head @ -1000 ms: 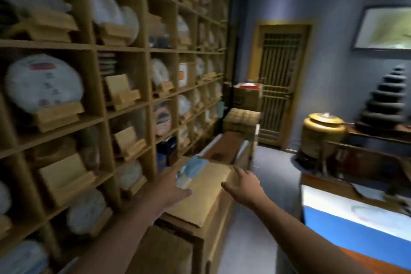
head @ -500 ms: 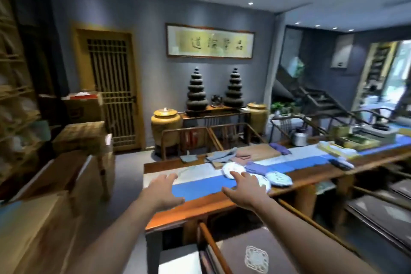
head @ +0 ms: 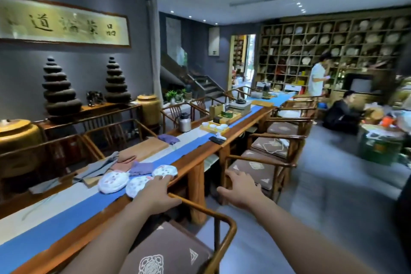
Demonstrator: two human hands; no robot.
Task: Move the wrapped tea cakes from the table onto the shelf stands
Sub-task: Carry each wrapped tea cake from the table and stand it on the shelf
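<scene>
Three wrapped tea cakes in white patterned paper lie on the blue runner of the long wooden table: a left cake, a middle cake and a right cake. My left hand reaches out flat with straight fingers, its tips over the near edge of the middle cake. My right hand hovers open over the gap beside the table, holding nothing. A far shelf wall holds many cakes.
A wooden armchair with a brown cushion stands directly under my arms. More chairs line the table's right side. Folded cloths, a tea tray with cups and a flask sit on the table. Two people are at the far right.
My view has swung right from the shelves to the table. Both hands have moved toward the tea cakes, the left now at the middle cake.
</scene>
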